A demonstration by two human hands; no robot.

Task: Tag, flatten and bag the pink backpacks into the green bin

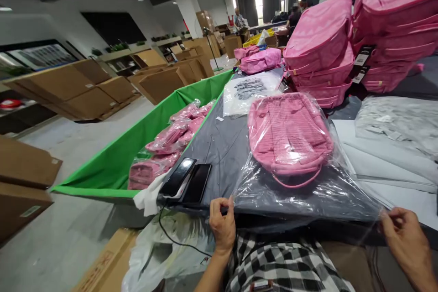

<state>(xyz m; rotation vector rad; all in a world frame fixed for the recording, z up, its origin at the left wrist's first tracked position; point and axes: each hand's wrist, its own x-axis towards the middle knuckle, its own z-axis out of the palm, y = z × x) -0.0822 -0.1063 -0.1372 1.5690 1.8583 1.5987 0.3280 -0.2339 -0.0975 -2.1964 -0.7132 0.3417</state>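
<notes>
A pink backpack (289,134) lies flat on the dark table inside a clear plastic bag (273,194). The bag's near edge is stretched wide along the table's front. My left hand (222,226) pinches the bag's left corner. At the right corner, my right hand (405,237) pinches the film between thumb and fingers. The backpack's carry loop points toward me, and neither hand touches the backpack itself. Two dark phones (196,183) lie side by side just left of my left hand.
Stacked pink backpacks (318,50) rise at the back right. White sheets (393,159) and a heap of clear bags (400,121) lie at the right. A green bin (112,162) holding bagged pink items (171,137) stands left of the table. Cardboard boxes (68,86) stand beyond; people are far off.
</notes>
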